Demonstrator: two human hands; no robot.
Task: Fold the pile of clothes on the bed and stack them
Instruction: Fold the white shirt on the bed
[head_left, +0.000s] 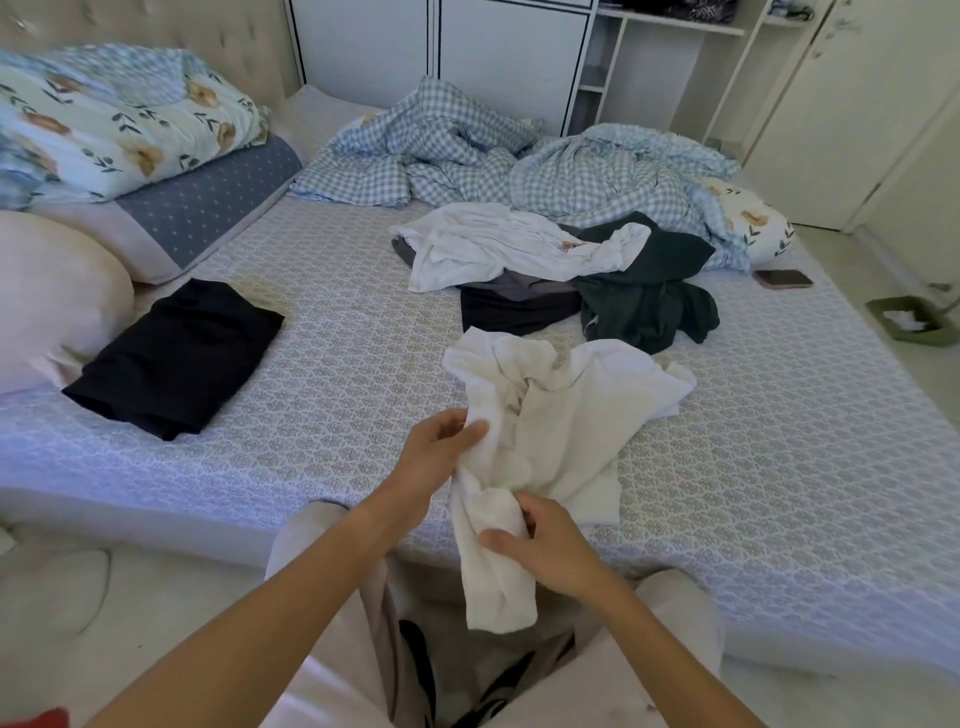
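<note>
Clothes pile (561, 270) sits mid-bed, well apart from me: white, grey, black and dark green pieces tangled together, unfolded. One folded black garment (176, 358) lies to the left beside the pillow (52, 296), probably the base of the stack, kept clear of the pile so the two don't mix. White garment (550, 431) is the piece in hand, drawn to the near edge of the bed (779, 467), partly hanging over it. My left hand (436, 457) pinches a bunched edge, thumb against fingers. My right hand (550, 545) grips the twisted lower section, fingers curled round it. Judgement: I hold two points so I can untwist it and find seams before laying it flat.
</note>
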